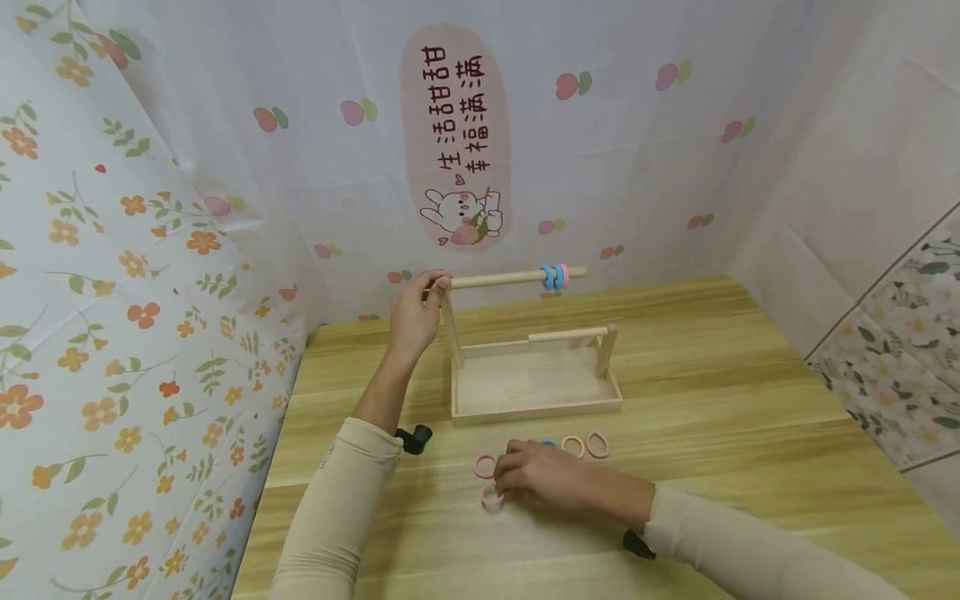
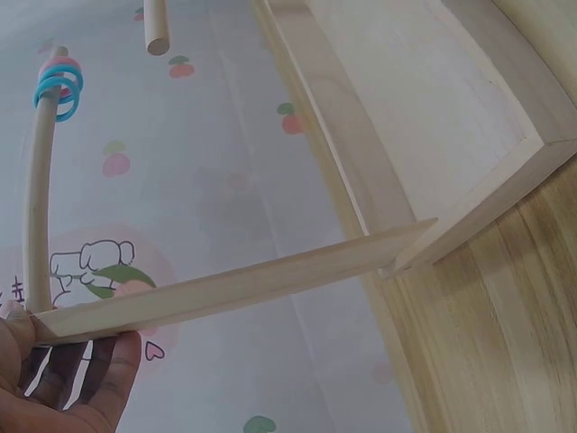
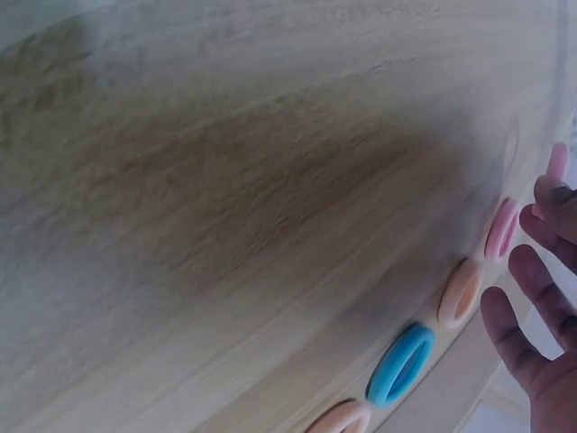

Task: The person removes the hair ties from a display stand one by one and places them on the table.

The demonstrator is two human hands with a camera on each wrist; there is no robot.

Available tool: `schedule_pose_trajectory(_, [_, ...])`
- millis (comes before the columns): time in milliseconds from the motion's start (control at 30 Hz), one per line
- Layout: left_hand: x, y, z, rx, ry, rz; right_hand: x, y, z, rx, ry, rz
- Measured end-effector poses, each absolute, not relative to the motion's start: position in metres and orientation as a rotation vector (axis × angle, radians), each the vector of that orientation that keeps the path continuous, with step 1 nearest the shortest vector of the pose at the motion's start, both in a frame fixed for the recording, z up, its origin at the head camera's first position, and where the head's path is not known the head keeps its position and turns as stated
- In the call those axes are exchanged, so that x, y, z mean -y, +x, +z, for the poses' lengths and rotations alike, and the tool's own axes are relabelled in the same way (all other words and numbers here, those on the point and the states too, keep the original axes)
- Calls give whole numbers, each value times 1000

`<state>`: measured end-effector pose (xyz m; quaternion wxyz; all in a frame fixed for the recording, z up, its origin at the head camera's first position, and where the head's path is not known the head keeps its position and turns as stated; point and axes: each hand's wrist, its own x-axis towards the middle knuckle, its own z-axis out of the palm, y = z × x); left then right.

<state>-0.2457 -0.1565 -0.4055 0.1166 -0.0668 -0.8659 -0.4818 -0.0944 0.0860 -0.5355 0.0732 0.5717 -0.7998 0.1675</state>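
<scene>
My left hand (image 1: 415,317) grips the top of the tall post (image 2: 225,293) of a wooden rack (image 1: 536,410), where the upper dowel (image 1: 495,280) joins it. Two blue hair ties (image 1: 553,277) and a pink hair tie (image 1: 565,276) hang on that dowel near its free end. Low over the table, my right hand (image 1: 542,473) pinches a pink hair tie (image 3: 558,161) between thumb and finger. Close by lie another pink hair tie (image 1: 484,467), a blue hair tie (image 3: 401,365) partly hidden by the hand in the head view, and several pink and peach ones.
A shorter, lower dowel (image 1: 567,335) extends from a short post at the rack's right end. The rack's shallow tray base rests on the wood-grain table (image 1: 720,400). Printed cloth (image 1: 322,200) hangs behind and to the left. Black objects (image 1: 415,439) show beside both forearms.
</scene>
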Motion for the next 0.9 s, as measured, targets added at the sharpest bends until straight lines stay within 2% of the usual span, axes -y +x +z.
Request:
schedule_pose_trajectory(533, [156, -247, -405, 2525, -193, -1428, -72, -94, -547, 2418, 1799, 435])
schedule_pose_trajectory(900, [156, -246, -405, 2529, -176, -1420, -78, -95, -540, 2310, 1793, 505])
